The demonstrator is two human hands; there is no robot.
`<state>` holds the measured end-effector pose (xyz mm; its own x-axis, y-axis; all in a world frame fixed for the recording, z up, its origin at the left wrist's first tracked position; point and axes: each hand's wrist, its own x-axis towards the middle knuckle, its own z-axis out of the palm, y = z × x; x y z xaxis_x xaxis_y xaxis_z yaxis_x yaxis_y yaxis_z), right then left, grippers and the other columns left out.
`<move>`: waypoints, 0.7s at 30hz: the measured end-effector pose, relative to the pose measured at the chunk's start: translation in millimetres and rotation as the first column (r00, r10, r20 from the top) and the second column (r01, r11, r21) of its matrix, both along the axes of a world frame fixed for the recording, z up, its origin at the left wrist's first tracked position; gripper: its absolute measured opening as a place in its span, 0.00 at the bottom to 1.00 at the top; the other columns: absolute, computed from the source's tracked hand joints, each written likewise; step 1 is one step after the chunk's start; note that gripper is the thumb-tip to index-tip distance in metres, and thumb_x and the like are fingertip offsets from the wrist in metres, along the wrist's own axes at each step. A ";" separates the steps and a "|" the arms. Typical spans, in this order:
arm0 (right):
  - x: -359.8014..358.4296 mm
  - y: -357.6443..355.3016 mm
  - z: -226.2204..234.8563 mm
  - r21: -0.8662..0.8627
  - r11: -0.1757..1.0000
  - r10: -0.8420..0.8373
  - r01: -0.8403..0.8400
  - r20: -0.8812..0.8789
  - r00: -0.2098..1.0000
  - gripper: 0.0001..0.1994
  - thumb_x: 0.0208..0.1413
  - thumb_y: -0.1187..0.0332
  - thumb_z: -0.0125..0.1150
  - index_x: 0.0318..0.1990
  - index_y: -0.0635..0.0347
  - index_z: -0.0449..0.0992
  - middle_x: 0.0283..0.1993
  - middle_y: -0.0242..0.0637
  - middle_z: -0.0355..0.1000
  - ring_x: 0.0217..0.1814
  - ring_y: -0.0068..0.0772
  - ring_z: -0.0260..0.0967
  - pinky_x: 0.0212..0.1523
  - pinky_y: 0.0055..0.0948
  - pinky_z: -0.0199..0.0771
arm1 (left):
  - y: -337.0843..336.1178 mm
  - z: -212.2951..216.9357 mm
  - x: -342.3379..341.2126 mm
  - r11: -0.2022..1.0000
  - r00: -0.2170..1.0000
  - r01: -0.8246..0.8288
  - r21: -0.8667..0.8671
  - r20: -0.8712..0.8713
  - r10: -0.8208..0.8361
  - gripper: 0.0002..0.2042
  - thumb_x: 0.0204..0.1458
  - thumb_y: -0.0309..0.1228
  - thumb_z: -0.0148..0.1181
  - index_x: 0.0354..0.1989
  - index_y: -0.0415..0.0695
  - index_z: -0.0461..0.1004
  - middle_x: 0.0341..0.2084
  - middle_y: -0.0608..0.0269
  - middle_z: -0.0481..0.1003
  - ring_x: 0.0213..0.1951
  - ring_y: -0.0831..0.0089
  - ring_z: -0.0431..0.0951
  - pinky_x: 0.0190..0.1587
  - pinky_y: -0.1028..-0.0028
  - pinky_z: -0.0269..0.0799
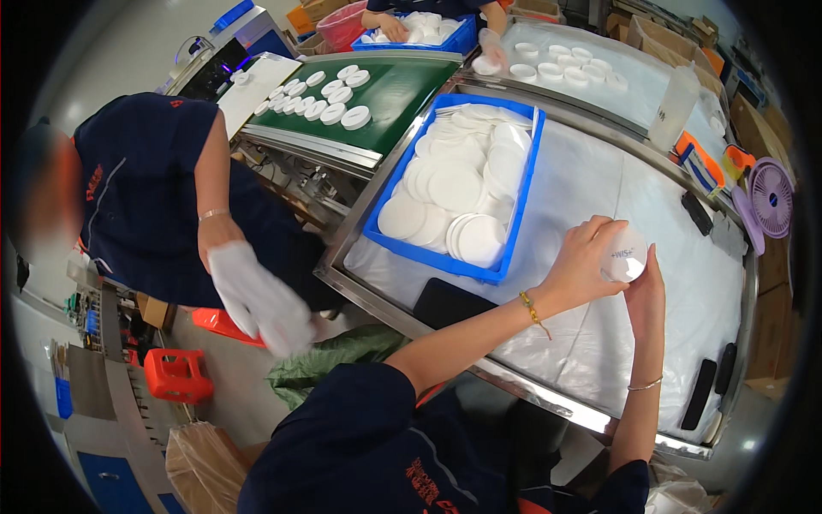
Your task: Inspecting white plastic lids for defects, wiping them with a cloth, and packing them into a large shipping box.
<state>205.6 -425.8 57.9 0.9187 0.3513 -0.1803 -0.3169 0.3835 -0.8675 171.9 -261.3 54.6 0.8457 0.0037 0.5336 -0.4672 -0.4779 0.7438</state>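
Observation:
A round white lid (626,254) with dark print on its face is tilted up above the plastic-covered table (591,188). My left hand (580,264) grips it from the left, with the fingers over the upper edge. From the right and below, my right hand (648,295) holds the same lid, its fingers partly hidden behind it. To the left of my hands, a blue crate (499,271) holds many thin white round discs (455,186).
A dark phone-like slab (449,304) lies near the table's front edge, and black bars (700,394) lie at right. A bottle (676,107) and purple fan (769,197) stand beyond. White lids (355,117) sit on a green conveyor (402,86). A gloved co-worker (154,188) is at left.

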 end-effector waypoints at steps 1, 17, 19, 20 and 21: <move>1.5 -1.2 -0.4 -0.002 1.000 0.009 -0.009 0.014 1.000 0.24 0.69 0.48 0.41 0.58 0.59 0.69 0.57 0.33 0.70 0.60 0.28 0.66 0.61 0.32 0.62 | -0.4 -1.2 1.2 1.000 1.000 -0.002 0.005 -0.016 0.002 0.41 0.33 0.34 0.76 0.60 0.42 0.63 0.53 0.55 0.66 0.55 0.55 0.67 0.57 0.60 0.62; -5.3 7.7 -16.3 -0.735 0.623 0.356 0.266 0.570 0.740 0.06 0.57 0.72 0.59 0.34 0.67 0.73 0.31 0.39 0.73 0.30 0.31 0.70 0.32 0.29 0.69 | -1.5 -56.2 9.5 0.926 0.943 -0.028 0.376 -0.298 0.149 0.43 0.40 0.46 0.71 0.65 0.43 0.57 0.63 0.44 0.56 0.67 0.47 0.52 0.64 0.48 0.52; -6.2 7.3 -14.9 -0.778 0.573 0.376 0.258 0.529 0.761 0.05 0.55 0.74 0.59 0.34 0.68 0.73 0.33 0.42 0.74 0.32 0.38 0.72 0.33 0.33 0.71 | 1.2 -52.9 7.4 0.921 0.918 0.012 0.388 -0.369 0.144 0.46 0.41 0.46 0.71 0.67 0.43 0.54 0.65 0.41 0.51 0.69 0.43 0.47 0.65 0.43 0.48; -6.0 7.2 -14.4 -0.782 0.561 0.388 0.270 0.537 0.749 0.05 0.55 0.74 0.59 0.34 0.68 0.74 0.33 0.43 0.74 0.32 0.39 0.72 0.33 0.35 0.71 | 2.7 -48.7 6.5 0.929 0.930 -0.001 0.369 -0.340 0.136 0.46 0.41 0.46 0.71 0.67 0.43 0.54 0.65 0.41 0.51 0.69 0.43 0.47 0.65 0.43 0.48; -5.4 7.1 -14.1 -0.786 0.552 0.400 0.278 0.542 0.739 0.05 0.55 0.74 0.59 0.34 0.69 0.74 0.34 0.43 0.74 0.32 0.40 0.72 0.34 0.36 0.71 | 4.7 -43.2 5.8 0.937 0.946 0.016 0.349 -0.309 0.099 0.45 0.42 0.44 0.70 0.68 0.43 0.52 0.65 0.40 0.51 0.69 0.42 0.47 0.66 0.44 0.48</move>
<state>200.2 -418.6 43.7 0.8871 0.4298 0.1685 0.4051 -0.5499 -0.7304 177.7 -256.6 11.5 0.9729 -0.0914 0.2124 -0.2085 -0.7434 0.6355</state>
